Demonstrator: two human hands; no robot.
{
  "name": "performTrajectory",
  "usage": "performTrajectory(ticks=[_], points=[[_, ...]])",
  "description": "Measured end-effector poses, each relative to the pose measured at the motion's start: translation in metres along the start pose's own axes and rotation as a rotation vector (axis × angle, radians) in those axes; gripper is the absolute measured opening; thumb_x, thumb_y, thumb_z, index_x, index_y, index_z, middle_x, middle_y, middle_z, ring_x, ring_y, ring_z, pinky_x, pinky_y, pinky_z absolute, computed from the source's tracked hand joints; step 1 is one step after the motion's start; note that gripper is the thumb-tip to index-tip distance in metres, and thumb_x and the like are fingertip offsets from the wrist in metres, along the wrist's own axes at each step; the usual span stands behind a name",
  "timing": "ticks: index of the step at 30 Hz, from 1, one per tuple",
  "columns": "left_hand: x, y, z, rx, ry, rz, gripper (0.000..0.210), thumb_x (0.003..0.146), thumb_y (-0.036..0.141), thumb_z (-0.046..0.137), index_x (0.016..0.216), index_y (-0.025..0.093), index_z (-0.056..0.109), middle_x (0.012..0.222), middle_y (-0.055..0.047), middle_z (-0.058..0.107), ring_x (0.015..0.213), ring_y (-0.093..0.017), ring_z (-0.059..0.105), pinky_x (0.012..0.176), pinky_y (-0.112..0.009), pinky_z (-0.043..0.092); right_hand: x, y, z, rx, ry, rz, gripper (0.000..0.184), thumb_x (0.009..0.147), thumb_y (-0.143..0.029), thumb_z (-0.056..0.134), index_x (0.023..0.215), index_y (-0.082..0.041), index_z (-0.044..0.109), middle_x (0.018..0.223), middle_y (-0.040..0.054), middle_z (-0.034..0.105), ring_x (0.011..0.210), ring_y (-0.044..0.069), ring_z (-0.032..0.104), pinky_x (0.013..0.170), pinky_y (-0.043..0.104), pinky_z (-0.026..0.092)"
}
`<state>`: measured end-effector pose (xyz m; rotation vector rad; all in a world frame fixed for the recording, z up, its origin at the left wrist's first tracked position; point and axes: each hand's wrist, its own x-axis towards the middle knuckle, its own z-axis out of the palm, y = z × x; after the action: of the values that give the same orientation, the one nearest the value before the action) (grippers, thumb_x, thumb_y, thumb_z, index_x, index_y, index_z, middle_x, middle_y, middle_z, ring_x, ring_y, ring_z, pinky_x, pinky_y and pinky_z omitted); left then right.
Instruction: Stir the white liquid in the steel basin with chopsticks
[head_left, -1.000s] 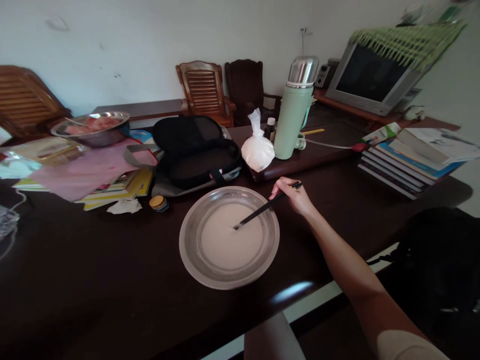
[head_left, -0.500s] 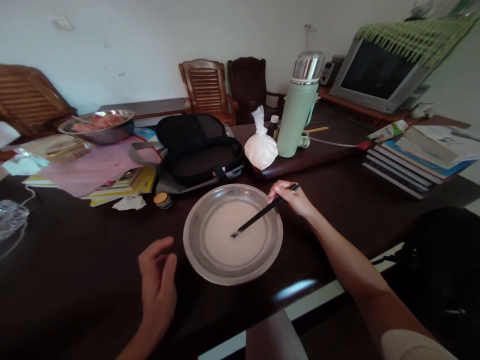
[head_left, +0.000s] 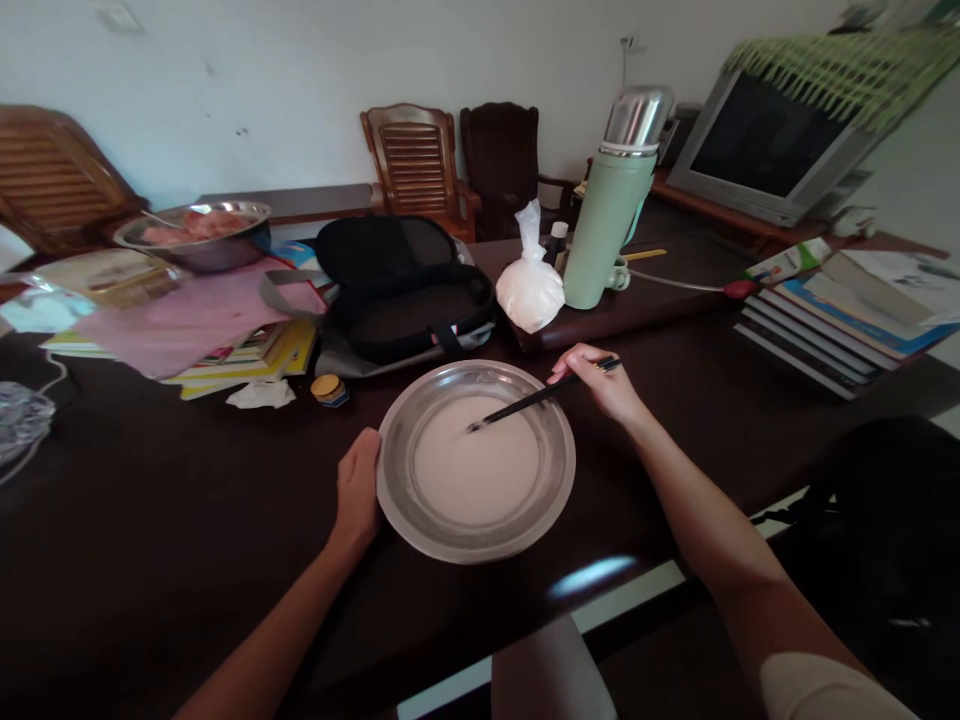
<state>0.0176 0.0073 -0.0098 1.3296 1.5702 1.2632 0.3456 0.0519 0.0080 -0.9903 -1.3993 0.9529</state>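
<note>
A round metal basin (head_left: pixel 555 500) stands on the dark table with a pale, milky liquid (head_left: pixel 480 470) in it. My left hand (head_left: pixel 358 490) grips the basin's left rim; its fingertips are hidden beneath the edge. Black chopsticks (head_left: pixel 532 400) are held together in my right hand (head_left: pixel 600 380), above the basin's upper right rim. Their wet tips reach down to the liquid, slightly blurred. Behind the basin sits a knotted clear bag of white powder (head_left: pixel 530 290), beside a pale green thermos (head_left: pixel 611 220) with a steel cap.
An open black case (head_left: pixel 405 300) lies behind the basin, with a small gold-lidded jar (head_left: pixel 328 389) and a crumpled tissue (head_left: pixel 261 394) in front. A metal bowl of raw meat (head_left: pixel 196 237) is back left. Books (head_left: pixel 810 340) are stacked at right, near a television (head_left: pixel 765 150).
My left hand has moved right and closed on the basin's rim. The chopsticks' tips have shifted across the liquid, farther from me.
</note>
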Motion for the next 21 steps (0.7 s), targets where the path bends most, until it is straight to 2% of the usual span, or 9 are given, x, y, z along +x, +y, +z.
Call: performTrajectory(ticks=[3,8,13,15,18,21], points=[[-0.002,-0.009,-0.001,-0.109,-0.022,0.007,0.04,0.09,0.041,0.05,0.059,0.022,0.035,0.058,0.005,0.03,0.055,-0.014,0.028,0.049,-0.025,0.031,0.001,0.001,-0.003,0.023,0.08,-0.02,0.035,0.083,-0.053,0.067,0.069,-0.02,0.069,0.059,0.0,0.071,0.056,0.017,0.068,0.064,0.03,0.052],[-0.001,-0.017,-0.002,-0.151,-0.023,0.01,0.04,0.091,0.039,0.052,0.059,0.021,0.037,0.059,0.005,0.03,0.055,-0.013,0.026,0.048,-0.024,0.028,0.0,0.002,0.002,0.046,-0.066,0.023,0.034,0.083,-0.052,0.067,0.074,-0.02,0.072,0.064,0.0012,0.073,0.061,0.017,0.07,0.065,0.029,0.053],[-0.001,-0.016,-0.002,-0.137,-0.017,0.015,0.04,0.091,0.039,0.052,0.058,0.021,0.037,0.058,0.005,0.03,0.054,-0.013,0.027,0.047,-0.025,0.027,0.0,0.0,0.0,0.051,0.03,-0.016,0.035,0.083,-0.052,0.067,0.07,-0.02,0.069,0.059,0.0001,0.071,0.057,0.016,0.07,0.064,0.028,0.052],[-0.001,-0.015,-0.002,-0.125,-0.017,0.022,0.04,0.091,0.04,0.052,0.058,0.021,0.037,0.058,0.005,0.031,0.054,-0.013,0.027,0.047,-0.025,0.027,0.0,0.0,0.0,0.066,0.006,0.006,0.036,0.083,-0.053,0.066,0.069,-0.02,0.069,0.057,0.0,0.07,0.055,0.016,0.068,0.062,0.028,0.052],[-0.001,-0.015,-0.003,-0.13,-0.018,0.025,0.04,0.091,0.04,0.052,0.059,0.021,0.037,0.058,0.005,0.03,0.054,-0.013,0.028,0.047,-0.025,0.027,-0.001,0.0,0.003,0.06,-0.082,0.038,0.036,0.082,-0.054,0.067,0.073,-0.02,0.071,0.064,0.0015,0.073,0.06,0.017,0.07,0.065,0.029,0.053],[-0.001,-0.015,-0.003,-0.135,-0.023,0.019,0.04,0.091,0.039,0.053,0.059,0.021,0.037,0.059,0.005,0.031,0.054,-0.013,0.028,0.047,-0.025,0.027,-0.001,-0.001,0.005,0.041,-0.045,0.016,0.035,0.081,-0.054,0.068,0.073,-0.02,0.071,0.066,0.0017,0.074,0.063,0.018,0.071,0.067,0.03,0.054]])
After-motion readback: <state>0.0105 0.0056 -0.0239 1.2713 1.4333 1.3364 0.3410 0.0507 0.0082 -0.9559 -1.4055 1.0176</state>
